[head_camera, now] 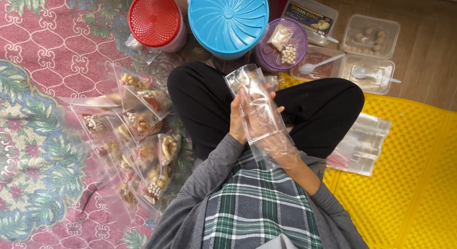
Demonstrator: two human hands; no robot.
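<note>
A red patterned carpet [43, 63] and a yellow textured mat [409, 182] cover the floor. A big blue ribbed plastic lid [228, 16] lies ahead, with a heap of filled clear snack bags [138, 139] on the carpet. Over the lap, the left hand [236, 120] closes its grip on a clear, thin plastic bag [257, 106], upright; the right hand [273, 139] is slid inside it, fingers spread. The bag looks light, limp and slippery, best pinched near its open edge.
</note>
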